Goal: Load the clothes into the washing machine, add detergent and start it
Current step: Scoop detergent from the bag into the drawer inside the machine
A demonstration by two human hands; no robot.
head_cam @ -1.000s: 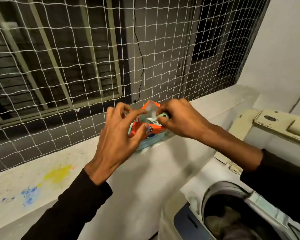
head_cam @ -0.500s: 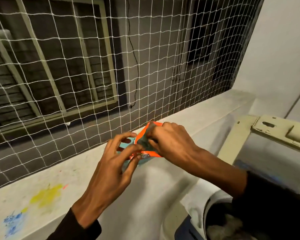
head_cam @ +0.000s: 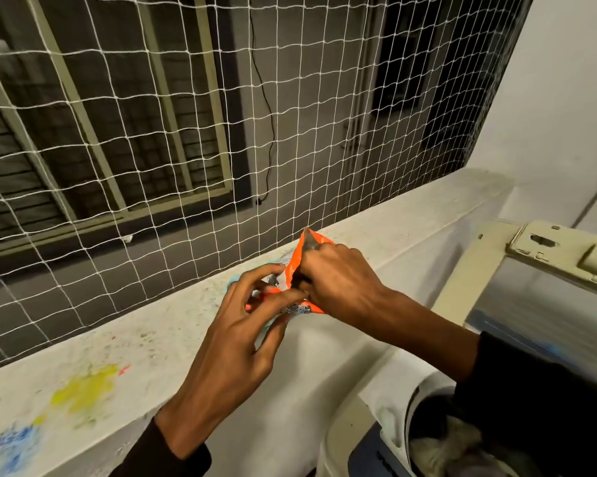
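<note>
Both hands on the detergent packet

At frame centre over the ledge, left hand pinches its lower edge; right hand grips its top.

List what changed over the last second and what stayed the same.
The right hand went from pinching the top of the orange detergent packet to pushing its fingers inside the opening. The left hand shifted to pinch the packet's lower edge. Unchanged: the packet stays on the ledge, and clothes remain in the washing machine.
</note>
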